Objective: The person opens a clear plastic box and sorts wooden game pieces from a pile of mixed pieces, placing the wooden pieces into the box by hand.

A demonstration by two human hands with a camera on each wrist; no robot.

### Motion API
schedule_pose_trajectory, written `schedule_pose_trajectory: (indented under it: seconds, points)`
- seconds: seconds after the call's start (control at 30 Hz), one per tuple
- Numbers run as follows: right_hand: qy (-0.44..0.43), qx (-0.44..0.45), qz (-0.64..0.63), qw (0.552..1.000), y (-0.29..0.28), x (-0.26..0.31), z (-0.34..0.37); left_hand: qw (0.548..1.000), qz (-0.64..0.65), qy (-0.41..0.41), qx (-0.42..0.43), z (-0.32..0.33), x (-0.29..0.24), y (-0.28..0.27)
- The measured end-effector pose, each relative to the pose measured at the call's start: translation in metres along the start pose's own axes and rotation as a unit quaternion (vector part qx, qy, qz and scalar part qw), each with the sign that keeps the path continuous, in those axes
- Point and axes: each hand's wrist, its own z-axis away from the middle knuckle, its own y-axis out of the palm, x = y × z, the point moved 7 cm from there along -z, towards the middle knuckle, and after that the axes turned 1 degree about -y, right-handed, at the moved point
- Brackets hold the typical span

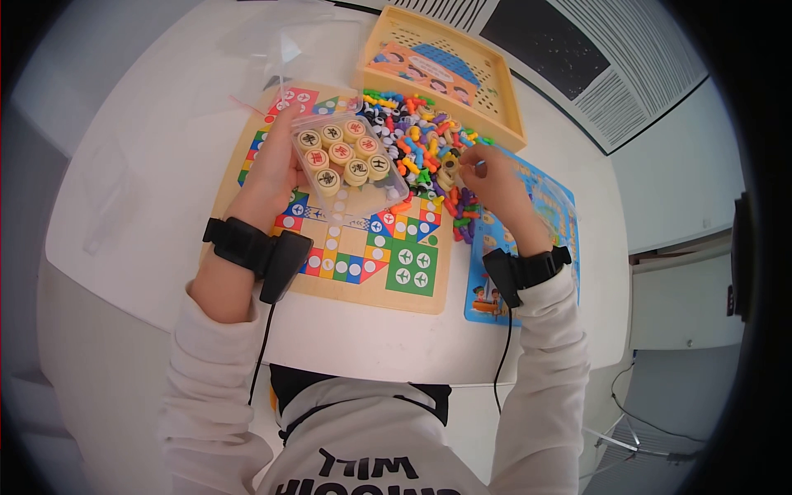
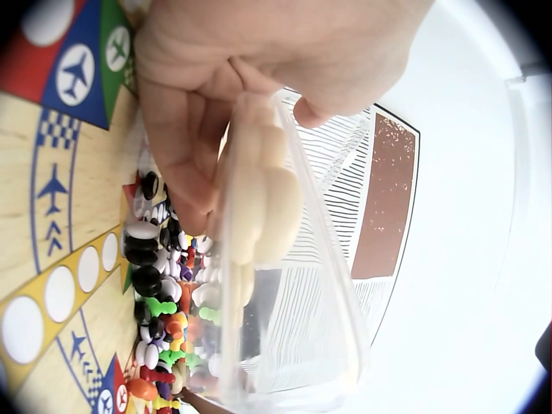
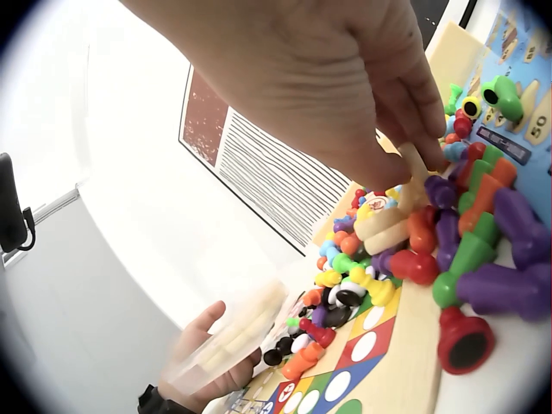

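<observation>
My left hand [image 1: 276, 169] grips a clear plastic box [image 1: 394, 195] at its left side, held above the game board [image 1: 330, 294]. Inside lie several round cream discs [image 1: 341, 153] with red or black characters; the left wrist view shows the box [image 2: 323, 379] edge-on, thumb and fingers on either side. My right hand [image 1: 497, 188] is at the right side of a pile of small coloured pieces [image 1: 421, 142]. In the right wrist view, the thumb and fingers of that hand [image 3: 345, 95] pinch a cream disc [image 3: 414, 164], beside other cream discs [image 3: 381, 226].
A wooden tray [image 1: 510, 107] with a picture booklet [image 1: 425, 70] stands behind the pile. Under my right forearm lies a blue board [image 1: 478, 307]. Clear plastic packaging [image 1: 318, 49] is at the back left. A striped sheet [image 1: 610, 99] lies at the back right.
</observation>
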Motion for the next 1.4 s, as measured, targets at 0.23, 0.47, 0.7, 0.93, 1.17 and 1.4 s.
schedule_pose_trajectory:
  seconds: [0.23, 0.47, 0.7, 0.93, 1.17, 1.4]
  points:
    - [-0.033, 0.073, -0.261, 0.962, 0.013, 0.079, 0.008, 1.0, 0.007, -0.001, 0.011, -0.001, 0.001, 0.001]
    - [-0.14, 0.093, -0.08, 0.982, 0.029, 0.106, 0.01, 1.0, 0.001, -0.004, 0.002, 0.001, 0.001, 0.0]
    - [-0.127, -0.051, -0.088, 0.987, -0.009, 0.075, -0.001, 1.0, 0.005, -0.004, 0.002, 0.001, 0.0, 0.0]
    - [-0.015, 0.041, 0.079, 0.996, -0.001, 0.016, 0.0, 1.0, -0.002, -0.007, -0.006, -0.003, 0.003, -0.003]
    - [-0.066, 0.076, 0.061, 0.993, 0.015, 0.026, 0.006, 1.0, 0.008, -0.005, 0.007, -0.003, 0.002, -0.002]
    - [0.047, 0.086, -0.038, 0.994, 0.015, 0.013, 0.003, 1.0, -0.005, -0.004, -0.001, 0.0, 0.001, -0.001]
